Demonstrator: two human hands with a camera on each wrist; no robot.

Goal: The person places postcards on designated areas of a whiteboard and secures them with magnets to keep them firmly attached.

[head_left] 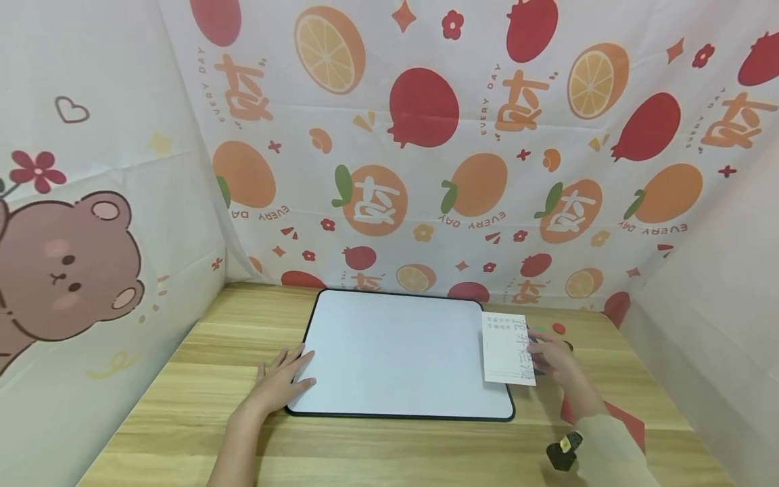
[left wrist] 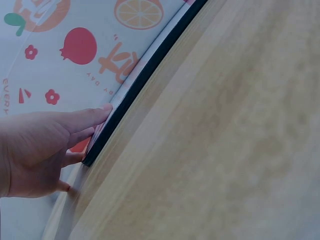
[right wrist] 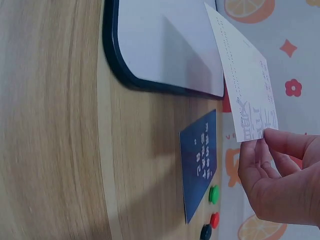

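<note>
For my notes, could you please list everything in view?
Whiteboard: one, white, centre
Printed card: one, white, over whiteboard's right edge
Blue card: one, blue, right of whiteboard
Round pieces: three; green, red, black; near blue card
Red item: one, red, far right
Table: one, light wood, underneath
Printed cloths: two, mostly white, behind and left
Wrist device: one, mostly black, lower right
Sleeve: one, pale, lower right
Left hand: one, on whiteboard's left edge
Right hand: one, pinching printed card

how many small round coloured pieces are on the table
3 visible: a green piece, a red piece and a black piece, all on the table near the blue card. The right hand may hide more.
</note>
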